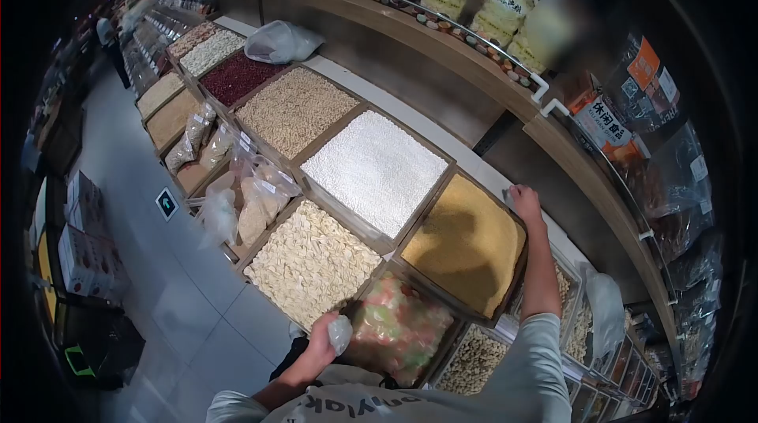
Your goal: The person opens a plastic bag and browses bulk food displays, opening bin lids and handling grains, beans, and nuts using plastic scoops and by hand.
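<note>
My left hand (320, 344) is closed around a bunched-up clear plastic bag (339, 335), just below the front edge of the bin of pale flakes (312, 261). Reaching forward, my right hand (524, 204) is at the far right corner of the bin of yellow grain (462, 241), over the white ledge (485, 174). Its fingers are curled together, with a small greyish thing at their tips that I cannot make out. My right arm's shadow and my head's fall across the yellow grain.
A bin of white grain (375, 166), one of tan grain (296, 107) and one of dark red beans (237, 80) run to the left. A bag of colourful sweets (399, 320) lies close to my body. A shelf edge (442, 40) overhangs the bins. Another person (110, 40) stands down the aisle.
</note>
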`<state>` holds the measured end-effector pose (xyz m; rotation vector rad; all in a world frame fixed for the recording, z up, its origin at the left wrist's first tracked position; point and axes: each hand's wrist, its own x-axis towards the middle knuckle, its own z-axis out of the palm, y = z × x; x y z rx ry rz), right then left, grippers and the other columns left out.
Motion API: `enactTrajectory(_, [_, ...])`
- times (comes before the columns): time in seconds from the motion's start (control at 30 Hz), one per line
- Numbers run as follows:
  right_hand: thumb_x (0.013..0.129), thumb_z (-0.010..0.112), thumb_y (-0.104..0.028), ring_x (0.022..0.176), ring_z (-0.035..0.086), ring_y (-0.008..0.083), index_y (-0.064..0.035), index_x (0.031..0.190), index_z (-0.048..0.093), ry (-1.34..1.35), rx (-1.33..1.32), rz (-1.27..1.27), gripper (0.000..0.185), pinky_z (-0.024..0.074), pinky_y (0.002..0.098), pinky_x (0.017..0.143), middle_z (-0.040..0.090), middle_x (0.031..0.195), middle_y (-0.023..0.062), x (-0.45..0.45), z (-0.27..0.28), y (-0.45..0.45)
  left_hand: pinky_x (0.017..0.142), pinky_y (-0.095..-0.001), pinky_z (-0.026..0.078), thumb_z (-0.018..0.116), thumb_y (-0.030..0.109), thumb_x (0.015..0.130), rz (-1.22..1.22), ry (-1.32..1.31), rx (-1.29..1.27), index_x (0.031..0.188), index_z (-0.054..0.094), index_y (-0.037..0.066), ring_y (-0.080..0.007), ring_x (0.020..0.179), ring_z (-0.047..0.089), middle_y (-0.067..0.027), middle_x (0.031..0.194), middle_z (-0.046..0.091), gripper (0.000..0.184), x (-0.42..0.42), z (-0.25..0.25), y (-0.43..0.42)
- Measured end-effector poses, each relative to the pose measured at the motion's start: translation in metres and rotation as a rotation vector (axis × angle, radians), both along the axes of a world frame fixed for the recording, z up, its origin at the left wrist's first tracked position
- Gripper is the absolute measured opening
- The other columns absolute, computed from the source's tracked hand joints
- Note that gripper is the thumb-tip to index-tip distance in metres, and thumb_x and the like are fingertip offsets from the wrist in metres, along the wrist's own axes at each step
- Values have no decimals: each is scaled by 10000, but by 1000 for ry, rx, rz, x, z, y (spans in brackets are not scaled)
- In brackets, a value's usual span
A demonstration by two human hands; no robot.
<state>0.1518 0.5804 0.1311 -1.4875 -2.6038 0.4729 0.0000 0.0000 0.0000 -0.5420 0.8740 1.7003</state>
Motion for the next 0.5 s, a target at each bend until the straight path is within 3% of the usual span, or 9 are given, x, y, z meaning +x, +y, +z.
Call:
enactTrajectory(0.07, [912, 545, -139, 1109, 591, 419, -16, 1199, 632, 149, 129, 163, 324, 451, 464, 991, 619, 1171, 283, -30, 2, 3, 625, -365, 523, 566, 253, 898, -34, 59, 63, 887, 617, 102, -220, 678, 622, -52, 752, 630, 160, -4, -8, 7])
enactTrajectory(0.23, [911, 470, -83, 1140, 573, 427, 20, 1237, 592, 241, 98, 252, 363, 443, 457, 1005, 616, 1193, 276, -158, -20, -23, 592, -362, 516, 588, 219, 882, -16, 20, 44, 868, 621, 96, -218, 640, 616, -58, 726, 618, 128, -40, -16, -23])
enactTrajectory(0.43, [886, 503, -98, 1120, 597, 409, 22, 1209, 614, 238, 59, 249, 361, 455, 428, 979, 621, 1172, 289, -290, -64, -11, 682, -321, 491, 590, 167, 886, -49, 202, -53, 983, 604, 88, -165, 761, 606, -44, 850, 616, 126, -124, 5, -41])
enactTrajectory(0.5, [888, 507, -107, 1090, 615, 405, 28, 1176, 630, 217, 76, 223, 341, 463, 424, 955, 636, 1136, 292, -322, -79, -1, 717, -308, 485, 600, 150, 882, -82, 203, -19, 1030, 592, 65, -158, 795, 598, -48, 891, 618, 171, -163, -10, -51])
